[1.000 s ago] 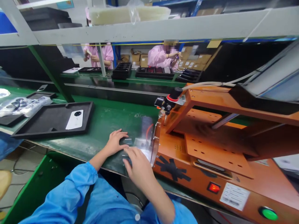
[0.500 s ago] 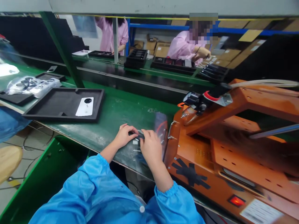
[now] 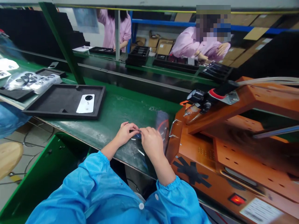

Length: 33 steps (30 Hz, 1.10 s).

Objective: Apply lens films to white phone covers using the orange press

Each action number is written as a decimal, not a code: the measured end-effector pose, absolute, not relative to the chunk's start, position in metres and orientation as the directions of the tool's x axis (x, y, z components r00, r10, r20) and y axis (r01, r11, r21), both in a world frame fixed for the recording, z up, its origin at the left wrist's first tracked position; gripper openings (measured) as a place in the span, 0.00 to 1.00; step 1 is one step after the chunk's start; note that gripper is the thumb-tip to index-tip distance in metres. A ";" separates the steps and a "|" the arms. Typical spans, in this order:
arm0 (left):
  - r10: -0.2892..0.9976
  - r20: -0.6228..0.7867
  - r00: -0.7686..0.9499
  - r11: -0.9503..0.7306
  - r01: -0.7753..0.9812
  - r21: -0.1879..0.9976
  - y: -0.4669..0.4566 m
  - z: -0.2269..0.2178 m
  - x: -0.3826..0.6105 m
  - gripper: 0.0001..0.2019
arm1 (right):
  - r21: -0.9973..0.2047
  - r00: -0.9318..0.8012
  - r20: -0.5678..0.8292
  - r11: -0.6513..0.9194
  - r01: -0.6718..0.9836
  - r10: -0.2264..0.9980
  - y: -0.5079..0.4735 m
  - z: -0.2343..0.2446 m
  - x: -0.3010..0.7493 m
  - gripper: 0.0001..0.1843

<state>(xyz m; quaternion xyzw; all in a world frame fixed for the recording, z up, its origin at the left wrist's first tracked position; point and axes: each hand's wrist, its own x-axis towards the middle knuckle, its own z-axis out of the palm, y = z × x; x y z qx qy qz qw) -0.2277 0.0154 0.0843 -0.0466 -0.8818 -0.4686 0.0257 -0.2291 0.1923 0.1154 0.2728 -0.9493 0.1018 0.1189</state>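
Observation:
My left hand and my right hand meet above the green bench top, close to its front edge. Between their fingertips is a thin dark flat piece, seen almost edge-on and mostly covered by the fingers. Both hands are closed on it, the left at its left end and the right at its right end. Beneath them, clear film or plastic with shiny edges lies on the bench. A white phone back cover with a round black camera ring rests in a black foam tray to the left.
An orange machine with a lit red switch stands close on the right. Bagged round parts lie far left. A green bin sits below the bench. Across the divider, two people in pink work by black trays.
The thin dark piece has turned from showing some of its face to nearly edge-on. Both hands stay together in about the same place. A person across the bench has moved their arms.

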 end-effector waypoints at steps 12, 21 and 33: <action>0.100 0.129 -0.987 0.612 0.163 0.774 0.016 0.084 -0.225 0.02 | -0.049 -0.806 0.283 0.831 -0.554 -0.520 0.196 0.128 -0.227 0.09; 0.123 0.128 -0.984 0.646 0.178 0.743 0.013 0.083 -0.226 0.01 | -0.037 -0.785 0.256 0.806 -0.591 -0.564 0.198 0.132 -0.227 0.10; 0.313 0.129 -0.941 0.710 0.322 0.626 0.018 0.087 -0.216 0.23 | 0.002 -0.728 0.456 0.819 -0.574 -0.512 0.219 0.142 -0.200 0.09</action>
